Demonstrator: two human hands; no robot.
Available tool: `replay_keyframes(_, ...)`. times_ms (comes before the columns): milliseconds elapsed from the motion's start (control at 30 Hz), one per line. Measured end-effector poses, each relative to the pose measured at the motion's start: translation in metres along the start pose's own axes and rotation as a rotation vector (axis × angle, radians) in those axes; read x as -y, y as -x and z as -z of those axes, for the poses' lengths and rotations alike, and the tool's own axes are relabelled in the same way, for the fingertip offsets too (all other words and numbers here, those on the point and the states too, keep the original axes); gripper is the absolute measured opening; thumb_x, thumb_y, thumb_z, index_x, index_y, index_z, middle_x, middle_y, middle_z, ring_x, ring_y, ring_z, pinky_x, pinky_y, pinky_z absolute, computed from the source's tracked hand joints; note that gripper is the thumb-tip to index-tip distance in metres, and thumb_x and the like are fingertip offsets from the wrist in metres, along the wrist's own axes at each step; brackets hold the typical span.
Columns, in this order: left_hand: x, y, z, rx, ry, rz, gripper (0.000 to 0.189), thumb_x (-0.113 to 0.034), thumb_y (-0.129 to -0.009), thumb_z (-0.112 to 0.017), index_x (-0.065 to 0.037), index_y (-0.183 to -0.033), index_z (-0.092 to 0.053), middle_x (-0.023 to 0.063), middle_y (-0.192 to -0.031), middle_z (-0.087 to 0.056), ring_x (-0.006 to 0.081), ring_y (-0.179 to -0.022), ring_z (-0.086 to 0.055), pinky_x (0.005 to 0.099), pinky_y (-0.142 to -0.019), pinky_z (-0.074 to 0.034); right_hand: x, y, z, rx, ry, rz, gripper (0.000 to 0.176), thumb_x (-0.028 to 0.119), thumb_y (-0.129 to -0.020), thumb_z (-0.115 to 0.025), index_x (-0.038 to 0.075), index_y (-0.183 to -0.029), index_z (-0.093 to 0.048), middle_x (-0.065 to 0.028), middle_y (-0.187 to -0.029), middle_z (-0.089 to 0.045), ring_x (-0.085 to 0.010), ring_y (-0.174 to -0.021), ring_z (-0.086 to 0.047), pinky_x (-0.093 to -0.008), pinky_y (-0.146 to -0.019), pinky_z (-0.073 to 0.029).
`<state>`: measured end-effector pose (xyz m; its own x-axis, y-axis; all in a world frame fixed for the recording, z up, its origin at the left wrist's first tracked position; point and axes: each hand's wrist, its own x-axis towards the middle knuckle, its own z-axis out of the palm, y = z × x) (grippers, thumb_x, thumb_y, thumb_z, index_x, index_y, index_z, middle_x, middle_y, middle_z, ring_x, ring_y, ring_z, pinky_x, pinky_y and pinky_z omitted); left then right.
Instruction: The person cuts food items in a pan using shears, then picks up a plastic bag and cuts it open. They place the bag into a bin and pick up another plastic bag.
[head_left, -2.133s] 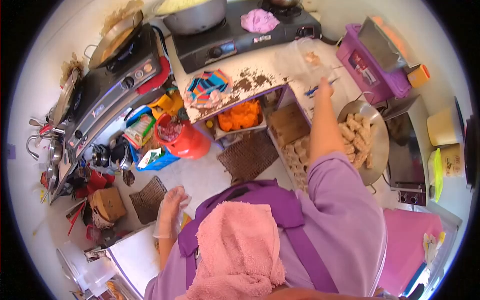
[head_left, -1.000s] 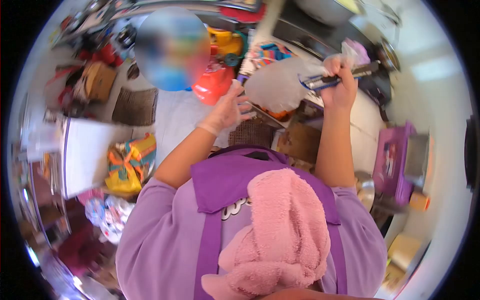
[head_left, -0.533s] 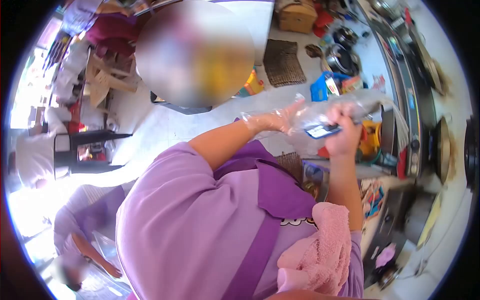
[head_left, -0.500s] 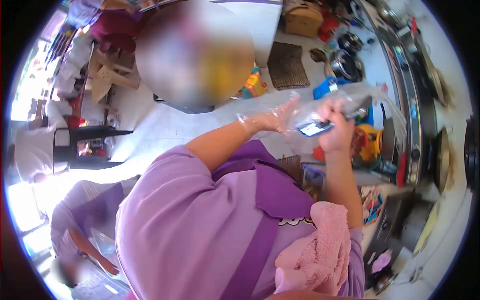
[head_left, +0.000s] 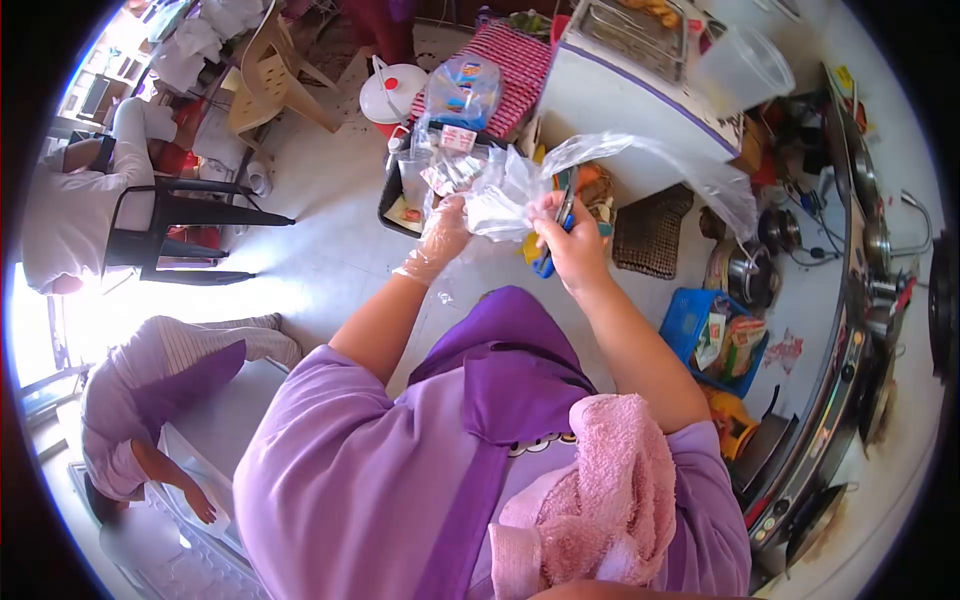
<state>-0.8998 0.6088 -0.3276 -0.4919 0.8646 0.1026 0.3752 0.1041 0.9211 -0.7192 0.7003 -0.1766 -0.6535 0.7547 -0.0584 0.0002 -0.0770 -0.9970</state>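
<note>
My left hand (head_left: 445,235), in a clear plastic glove, is closed on crumpled clear plastic (head_left: 497,207) in front of me. Bare of any glove, my right hand (head_left: 572,238) grips blue-and-black scissors (head_left: 565,210) and touches the same plastic. A long clear plastic strip (head_left: 690,170) trails from there to the right. Just beyond my left hand stands a black bin (head_left: 388,205) with packets and plastic in it. A pink towel (head_left: 600,480) hangs over my purple clothing.
A red-and-white cooler (head_left: 391,92) and a red checked cloth (head_left: 505,65) lie ahead. To the right are a blue basket (head_left: 683,325), a woven mat (head_left: 650,235) and pots. One person sits at the left; another bends over a table at lower left.
My view has turned, bringing the bin into sight. Both hands have moved left relative to my view, and the plastic now stretches out to the right of them.
</note>
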Motion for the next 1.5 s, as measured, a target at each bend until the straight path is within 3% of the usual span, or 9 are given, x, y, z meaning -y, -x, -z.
replay_keyframes(67, 0.018, -0.016, 0.015, -0.08, -0.225, -0.018, 0.019, -0.015, -0.072, -0.063, -0.002, -0.085, -0.058, 0.017, -0.088, -0.059, 0.0341, -0.084, -0.059, 0.0407, -0.071, -0.047, -0.03, -0.029, 0.008, -0.085, 0.58, 0.379, 0.025, 0.008, -0.067, -0.061, 0.003, -0.091, -0.058, -0.0171, -0.091, -0.053, -0.0324, -0.094, -0.048, -0.0389, -0.082, -0.039)
replay_keyframes(133, 0.052, -0.025, 0.02, -0.105, -0.585, 0.116, 0.022, -0.02, -0.072, -0.062, -0.002, -0.085, -0.059, 0.0178, -0.094, -0.056, 0.0352, -0.091, -0.056, 0.0402, -0.075, -0.046, -0.084, -0.034, 0.03, -0.155, 0.83, 0.234, 0.03, 0.014, -0.066, -0.064, 0.003, -0.094, -0.059, -0.0166, -0.09, -0.053, -0.0319, -0.095, -0.048, -0.0385, -0.083, -0.039)
replay_keyframes(267, 0.058, -0.039, 0.006, -0.081, -0.728, 0.604, 0.095, -0.045, -0.06, -0.068, -0.007, -0.135, -0.025, 0.0279, -0.14, -0.016, 0.0433, -0.13, -0.015, 0.0603, -0.099, -0.017, -0.15, -0.015, 0.089, 0.037, 0.894, -0.278, 0.03, 0.018, -0.067, -0.062, 0.005, -0.094, -0.06, -0.0184, -0.091, -0.053, -0.0339, -0.094, -0.05, -0.0402, -0.083, -0.041)
replay_keyframes(533, 0.066, -0.082, -0.04, 0.281, -0.979, 0.602, 0.092, -0.06, -0.061, -0.062, -0.033, -0.139, -0.021, 0.0102, -0.148, 0.003, 0.0453, -0.132, 0.005, 0.0764, -0.088, -0.007, -0.238, 0.072, 0.214, 0.087, 1.074, -0.614, 0.03, 0.018, -0.067, -0.059, 0.004, -0.093, -0.061, -0.0215, -0.094, -0.056, -0.0362, -0.095, -0.051, -0.0399, -0.082, -0.043)
replay_keyframes(867, 0.208, -0.089, -0.091, 0.473, -1.047, 0.795, 0.076, -0.025, -0.077, -0.052, -0.037, -0.14, -0.011, 0.0047, -0.148, 0.002, 0.0501, -0.129, 0.007, 0.0732, -0.091, -0.017, -0.284, 0.119, 0.276, 0.2, 1.057, -1.079, 0.027, 0.025, -0.072, -0.059, 0.004, -0.09, -0.062, -0.0185, -0.089, -0.062, -0.0325, -0.086, -0.06, -0.0402, -0.076, -0.047)
replay_keyframes(1033, 0.223, -0.099, -0.1, 0.494, -0.915, 0.852, 0.073, -0.03, -0.075, -0.054, -0.038, -0.138, -0.017, 0.0076, -0.148, 0.003, 0.0525, -0.128, 0.006, 0.0697, -0.091, -0.025, -0.293, 0.113, 0.27, 0.155, 0.929, -1.057, 0.026, 0.023, -0.073, -0.057, 0.005, -0.092, -0.061, -0.0164, -0.086, -0.063, -0.0297, -0.083, -0.061, -0.0377, -0.074, -0.047)
replay_keyframes(1133, 0.234, -0.105, -0.103, 0.409, -0.714, 0.824, 0.072, -0.029, -0.074, -0.055, -0.034, -0.136, -0.021, 0.018, -0.146, -0.002, 0.0477, -0.118, -0.036, 0.047, -0.092, -0.041, -0.292, 0.102, 0.263, 0.118, 0.869, -1.045, 0.025, 0.022, -0.074, -0.057, 0.005, -0.092, -0.061, -0.014, -0.081, -0.063, -0.0261, -0.077, -0.062, -0.0352, -0.071, -0.047)
replay_keyframes(1233, 0.252, -0.104, -0.113, 0.366, -0.825, 0.77, 0.073, -0.028, -0.073, -0.056, -0.034, -0.136, -0.021, 0.0194, -0.145, -0.006, 0.0439, -0.108, -0.049, 0.0468, -0.09, -0.042, -0.298, 0.1, 0.262, 0.093, 0.817, -1.051, 0.024, 0.02, -0.075, -0.056, 0.005, -0.093, -0.061, -0.0114, -0.076, -0.062, -0.0211, -0.071, -0.061, -0.0322, -0.066, -0.047)
replay_keyframes(1500, 0.286, -0.1, -0.112, 0.366, -0.747, 0.858, 0.069, -0.032, -0.075, -0.052, -0.03, -0.137, -0.021, 0.0199, -0.144, -0.012, 0.0457, -0.113, -0.044, 0.0508, -0.091, -0.04, -0.317, 0.095, 0.272, 0.102, 0.816, -1.044, 0.023, 0.02, -0.077, -0.056, 0.005, -0.093, -0.06, -0.0125, -0.074, -0.062, -0.0221, -0.071, -0.061, -0.0322, -0.065, -0.047)
